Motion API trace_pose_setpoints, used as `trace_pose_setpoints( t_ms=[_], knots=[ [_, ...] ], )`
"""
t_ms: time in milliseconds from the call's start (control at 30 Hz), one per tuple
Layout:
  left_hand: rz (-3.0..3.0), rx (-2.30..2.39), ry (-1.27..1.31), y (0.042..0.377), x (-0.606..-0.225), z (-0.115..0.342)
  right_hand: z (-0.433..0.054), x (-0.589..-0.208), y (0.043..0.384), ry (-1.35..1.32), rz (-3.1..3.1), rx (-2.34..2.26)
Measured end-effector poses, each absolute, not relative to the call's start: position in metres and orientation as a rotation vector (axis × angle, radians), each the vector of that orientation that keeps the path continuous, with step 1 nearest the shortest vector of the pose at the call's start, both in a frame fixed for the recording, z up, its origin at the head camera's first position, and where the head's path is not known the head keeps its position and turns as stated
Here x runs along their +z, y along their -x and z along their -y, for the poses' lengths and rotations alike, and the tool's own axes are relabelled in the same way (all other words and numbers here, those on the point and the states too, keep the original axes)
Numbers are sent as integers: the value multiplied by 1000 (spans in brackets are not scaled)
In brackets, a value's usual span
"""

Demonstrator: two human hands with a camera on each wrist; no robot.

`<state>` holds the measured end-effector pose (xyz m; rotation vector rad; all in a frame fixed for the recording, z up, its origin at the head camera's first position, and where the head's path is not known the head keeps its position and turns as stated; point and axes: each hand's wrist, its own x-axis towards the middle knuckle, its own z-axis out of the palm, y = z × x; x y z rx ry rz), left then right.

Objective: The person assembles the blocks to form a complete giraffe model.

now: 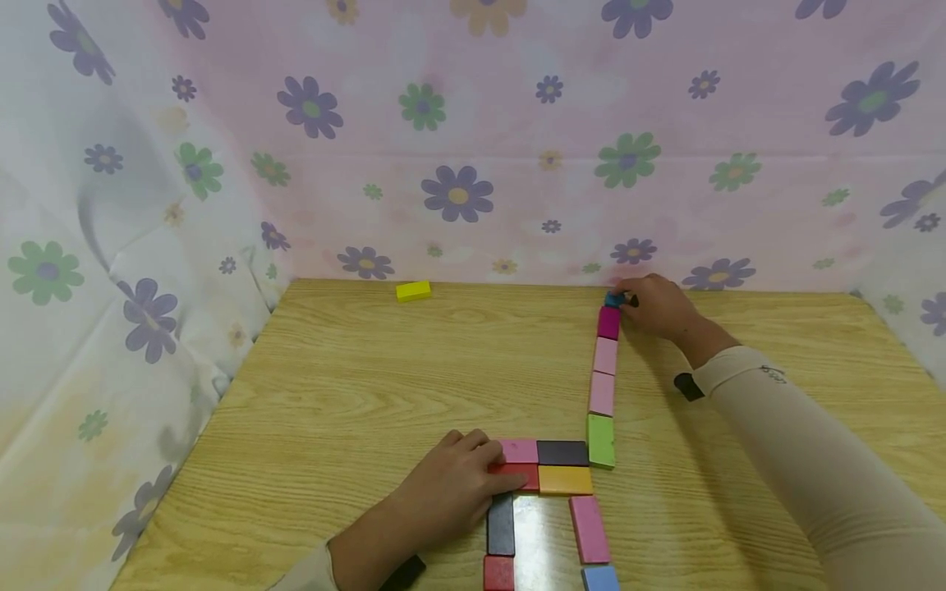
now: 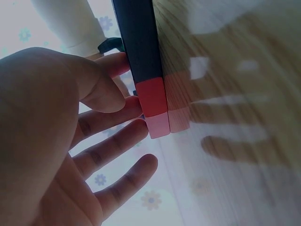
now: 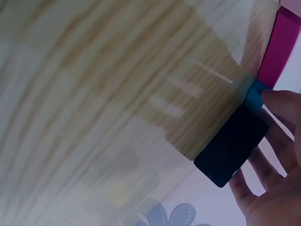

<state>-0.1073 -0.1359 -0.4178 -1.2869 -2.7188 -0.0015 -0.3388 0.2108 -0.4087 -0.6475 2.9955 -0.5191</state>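
Observation:
In the head view, my left hand (image 1: 447,484) rests at the left end of two short block rows, fingertips against a pink block (image 1: 521,451) and a red block (image 1: 533,474). Its fingers look extended and spread in the left wrist view. At the far table edge my right hand (image 1: 658,308) pinches a blue block (image 1: 613,300) at the end of a block line, beside a magenta block (image 1: 609,322). Next to the blue block in the right wrist view is a black block (image 3: 230,146), with fingers behind it; the fingertips are partly hidden.
Two light pink blocks (image 1: 603,394) and a green block (image 1: 601,440) continue the line toward me. A black block (image 1: 562,453) and an orange block (image 1: 565,480) complete the rows. Below run two block columns, including a pink block (image 1: 589,529). A yellow block (image 1: 413,291) lies far left.

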Motion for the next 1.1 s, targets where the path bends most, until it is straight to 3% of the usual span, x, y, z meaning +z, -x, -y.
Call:
trace_pose_setpoints(
  t_ms=[1100],
  knots=[
    [2689,-24,1291,108,-421,137,-237,-406,335,518,-2988,-433]
  ],
)
